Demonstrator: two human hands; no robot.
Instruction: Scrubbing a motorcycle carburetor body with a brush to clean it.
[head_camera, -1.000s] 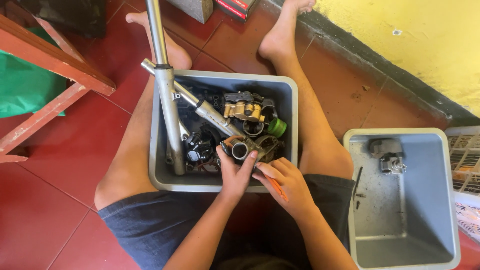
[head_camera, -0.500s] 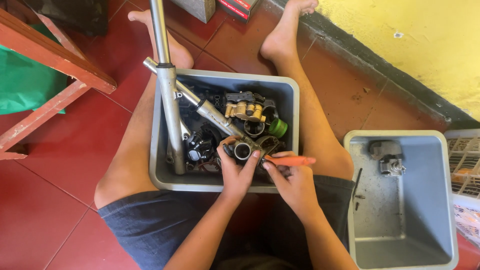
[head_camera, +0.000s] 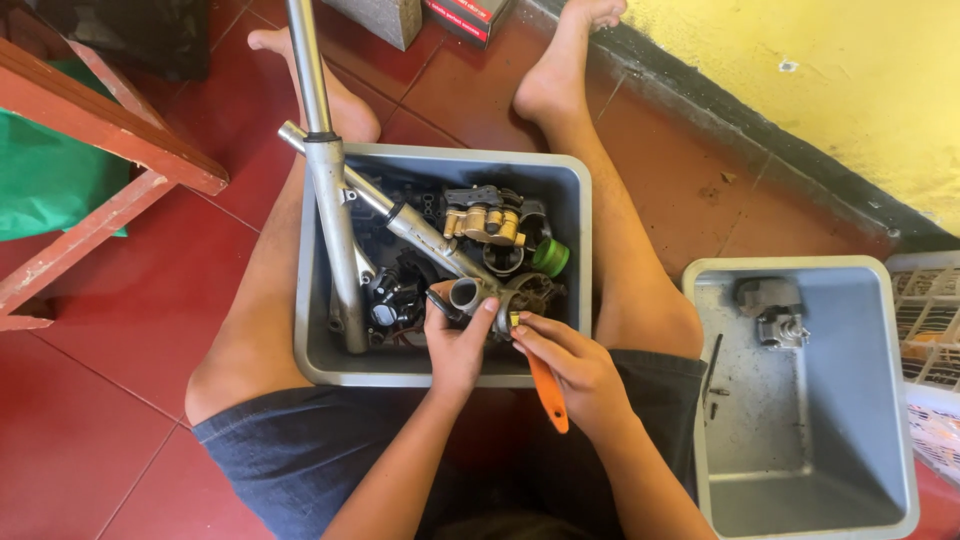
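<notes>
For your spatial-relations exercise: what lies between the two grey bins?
In the head view, the person's bare leg lies between the parts-filled grey bin and the nearly empty grey bin, over red floor.

A grimy metal tube end (head_camera: 468, 295) and an orange-handled tool (head_camera: 547, 390), both held over the grey bin.

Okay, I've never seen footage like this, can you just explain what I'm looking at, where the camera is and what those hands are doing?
There is no machine here. The camera sits on a person's head and looks down at their lap as they sit on a red tiled floor. Between their legs stands a grey bin full of metal mechanical parts and two long metal tubes. The left hand grips a metal part at the bin's near edge. The right hand holds an orange-handled tool with its tip at that part. A second grey bin at the right holds one small part.
</notes>
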